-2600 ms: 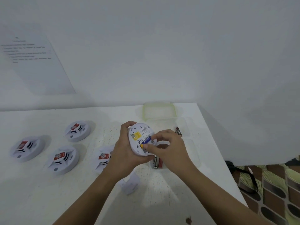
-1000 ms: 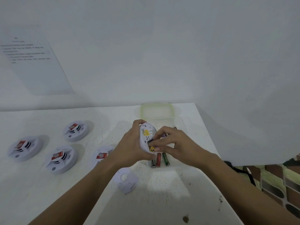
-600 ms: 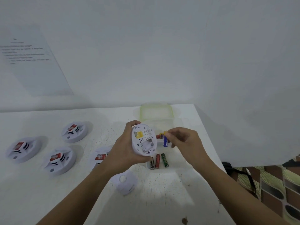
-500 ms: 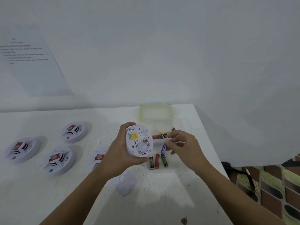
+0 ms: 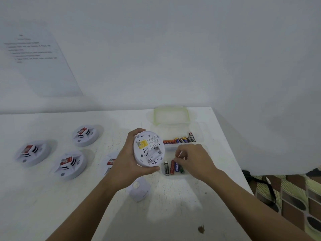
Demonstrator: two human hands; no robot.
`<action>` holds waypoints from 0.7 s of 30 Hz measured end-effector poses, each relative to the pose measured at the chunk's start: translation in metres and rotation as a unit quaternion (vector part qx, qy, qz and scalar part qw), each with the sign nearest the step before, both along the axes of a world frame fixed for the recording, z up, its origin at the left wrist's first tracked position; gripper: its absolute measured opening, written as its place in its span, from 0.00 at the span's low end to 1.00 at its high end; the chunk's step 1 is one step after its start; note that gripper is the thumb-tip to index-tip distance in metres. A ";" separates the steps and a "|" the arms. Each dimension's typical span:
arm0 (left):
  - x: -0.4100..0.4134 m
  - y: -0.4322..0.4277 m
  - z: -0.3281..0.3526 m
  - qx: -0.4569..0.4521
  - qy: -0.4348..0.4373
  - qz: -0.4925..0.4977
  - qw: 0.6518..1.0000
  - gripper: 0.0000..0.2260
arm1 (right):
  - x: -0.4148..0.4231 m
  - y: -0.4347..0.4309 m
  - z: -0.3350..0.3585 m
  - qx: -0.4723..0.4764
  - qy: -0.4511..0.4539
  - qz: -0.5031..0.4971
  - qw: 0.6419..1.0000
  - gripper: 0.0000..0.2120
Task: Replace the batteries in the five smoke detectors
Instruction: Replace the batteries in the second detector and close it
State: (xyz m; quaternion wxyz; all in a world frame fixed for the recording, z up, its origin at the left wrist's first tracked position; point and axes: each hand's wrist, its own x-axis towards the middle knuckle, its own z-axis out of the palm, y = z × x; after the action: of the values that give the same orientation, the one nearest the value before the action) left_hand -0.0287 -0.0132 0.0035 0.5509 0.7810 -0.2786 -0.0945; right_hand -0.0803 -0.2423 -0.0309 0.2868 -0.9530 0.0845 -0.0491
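My left hand (image 5: pixel 126 160) grips a white smoke detector (image 5: pixel 149 150) tilted up, its back toward me and its battery bay empty. My right hand (image 5: pixel 196 160) reaches down to the table just right of it and pinches the far end of a blue battery (image 5: pixel 177 167). That battery lies in a short row with a black battery (image 5: pixel 166 168), a red battery (image 5: pixel 172 166) and a green battery (image 5: pixel 181 170). Three more detectors (image 5: pixel 85 135) (image 5: pixel 33 152) (image 5: pixel 69 164) sit face up at the left. A fourth detector (image 5: pixel 110 162) is half hidden behind my left wrist.
A clear plastic box (image 5: pixel 199 129) behind my right hand holds several batteries (image 5: pixel 180 140); its green-rimmed lid (image 5: pixel 171 115) lies behind it. A white round cover plate (image 5: pixel 139 188) lies below the held detector. The table's right edge (image 5: pixel 231 153) is close. A printed sheet (image 5: pixel 40 61) hangs on the wall.
My right hand pulled the blue battery out of the detector and carried it down to the row on the table. The detector's bay now shows empty, and my left hand turned it toward me.
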 end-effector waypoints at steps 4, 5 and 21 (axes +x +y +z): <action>0.001 0.001 0.000 -0.001 0.000 0.001 1.000 0.43 | 0.006 0.001 -0.003 -0.008 0.013 -0.002 1.000 0.05; 0.002 0.001 0.000 -0.001 0.000 0.001 1.000 0.43 | 0.007 0.002 -0.005 -0.003 0.017 -0.005 1.000 0.05; 0.040 -0.002 0.002 -0.015 -0.005 0.005 1.000 0.43 | 0.085 -0.015 0.022 -0.026 0.056 0.080 0.995 0.10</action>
State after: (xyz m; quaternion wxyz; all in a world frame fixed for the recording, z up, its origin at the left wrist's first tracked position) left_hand 0.0109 -0.0153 0.0054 0.5619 0.7742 -0.2789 -0.0841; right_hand 0.0047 -0.2573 -0.0091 0.2593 -0.9652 0.0227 0.0256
